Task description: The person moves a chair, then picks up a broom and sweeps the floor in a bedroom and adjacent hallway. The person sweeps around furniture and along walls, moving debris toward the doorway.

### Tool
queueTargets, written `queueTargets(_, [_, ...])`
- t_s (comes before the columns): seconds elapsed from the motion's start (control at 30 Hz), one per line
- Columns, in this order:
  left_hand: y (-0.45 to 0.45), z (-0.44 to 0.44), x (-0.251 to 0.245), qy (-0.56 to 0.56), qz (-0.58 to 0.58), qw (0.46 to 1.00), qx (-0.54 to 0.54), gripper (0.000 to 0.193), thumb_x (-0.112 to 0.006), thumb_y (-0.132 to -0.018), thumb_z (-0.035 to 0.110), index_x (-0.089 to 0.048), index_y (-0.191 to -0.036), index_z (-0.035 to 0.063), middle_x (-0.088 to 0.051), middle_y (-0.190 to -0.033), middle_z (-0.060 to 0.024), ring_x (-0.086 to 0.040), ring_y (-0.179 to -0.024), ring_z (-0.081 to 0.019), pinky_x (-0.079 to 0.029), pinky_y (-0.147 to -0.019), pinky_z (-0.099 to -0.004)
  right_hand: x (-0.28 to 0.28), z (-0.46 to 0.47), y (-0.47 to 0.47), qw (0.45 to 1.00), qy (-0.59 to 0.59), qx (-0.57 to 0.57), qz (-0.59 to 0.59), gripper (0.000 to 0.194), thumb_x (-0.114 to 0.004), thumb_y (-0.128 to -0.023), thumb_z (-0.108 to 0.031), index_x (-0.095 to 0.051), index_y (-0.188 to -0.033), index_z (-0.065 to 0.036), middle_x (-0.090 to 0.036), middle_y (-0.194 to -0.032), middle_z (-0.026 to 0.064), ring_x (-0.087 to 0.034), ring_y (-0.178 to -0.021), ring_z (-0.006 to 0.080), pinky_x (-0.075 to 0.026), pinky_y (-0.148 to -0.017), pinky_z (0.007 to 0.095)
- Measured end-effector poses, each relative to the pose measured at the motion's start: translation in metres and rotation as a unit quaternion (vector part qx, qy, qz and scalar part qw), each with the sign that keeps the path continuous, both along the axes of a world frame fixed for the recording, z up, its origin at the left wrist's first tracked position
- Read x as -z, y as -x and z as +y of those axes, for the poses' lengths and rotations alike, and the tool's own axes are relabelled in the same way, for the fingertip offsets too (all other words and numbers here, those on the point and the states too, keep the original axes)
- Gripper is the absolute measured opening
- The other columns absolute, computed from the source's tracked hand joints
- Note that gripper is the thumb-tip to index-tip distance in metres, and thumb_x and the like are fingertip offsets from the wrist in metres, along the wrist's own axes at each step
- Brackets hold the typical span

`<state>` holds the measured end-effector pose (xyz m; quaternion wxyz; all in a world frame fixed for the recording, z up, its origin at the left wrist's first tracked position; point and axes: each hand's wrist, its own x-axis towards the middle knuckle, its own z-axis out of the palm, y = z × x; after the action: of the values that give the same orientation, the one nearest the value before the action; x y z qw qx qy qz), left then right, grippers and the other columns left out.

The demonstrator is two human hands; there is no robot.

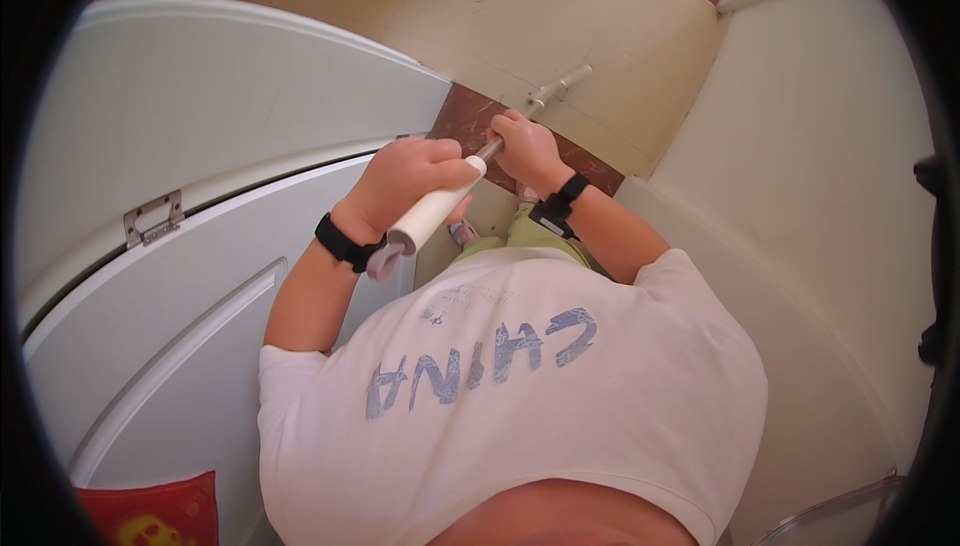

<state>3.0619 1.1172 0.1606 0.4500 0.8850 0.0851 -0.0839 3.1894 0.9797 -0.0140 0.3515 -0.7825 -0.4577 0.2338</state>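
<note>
A long-handled floor tool, likely a mop, slants away from my chest towards the floor. My left hand [405, 178] wraps around its white handle grip [435, 219], close to the upper end. From that end hangs a pale purple loop [385, 261]. Farther down, my right hand [529, 147] grips the metal pole [491, 149]. Beyond it, a pale bar-shaped head [564, 86] appears at the far end, over the beige floor. Its underside is hidden. Both wrists carry black straps.
A white door [187, 381] with a metal hinge [154, 219] stands close on my left. A dark red stone threshold [469, 119] crosses the floor before my feet. A pale wall [810, 110] rises on the right. Red paper with yellow print [161, 508] shows at lower left.
</note>
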Motion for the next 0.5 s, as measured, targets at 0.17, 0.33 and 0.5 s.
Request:
queueTargets(0.17, [-0.015, 0.04, 0.051, -0.014, -0.119, 0.989, 0.09, 0.027, -0.076, -0.073, 0.012, -0.068, -0.099, 0.016, -0.059, -0.077, -0.0045, -0.058, -0.064, -0.024, -0.047, -0.058, -0.0328, 0.017, -0.023, 0.001, 0.99, 0.121, 0.069, -0.028, 0.014, -0.071, -0.078, -0.017, -0.062, -0.087, -0.011, -0.062, -0.091, 0.0087, -0.065, -0.082, 0.0333, -0.053, -0.07, 0.046])
queueTargets(0.33, [-0.034, 0.024, 0.086, 0.018, -0.069, 0.984, 0.162, 0.029, -0.077, -0.075, 0.02, -0.066, -0.102, 0.0136, -0.06, -0.084, -0.0067, -0.061, -0.077, -0.0276, -0.05, -0.065, -0.0361, 0.064, -0.035, 0.001, 0.976, 0.181, 0.116, -0.009, 0.012, -0.068, -0.08, -0.018, -0.063, -0.088, -0.011, -0.063, -0.094, 0.011, -0.065, -0.084, 0.0354, -0.053, -0.072, 0.0464])
queueTargets(0.5, [-0.041, 0.053, 0.062, -0.062, -0.054, 0.988, 0.133, 0.025, -0.074, -0.076, 0.022, -0.064, -0.098, 0.0155, -0.062, -0.088, -0.0057, -0.063, -0.077, -0.0302, -0.051, -0.065, -0.0384, 0.086, 0.029, 0.003, 0.99, 0.014, 0.137, 0.03, 0.01, -0.064, -0.081, -0.02, -0.064, -0.084, -0.011, -0.064, -0.089, 0.0122, -0.065, -0.082, 0.0363, -0.052, -0.072, 0.0468])
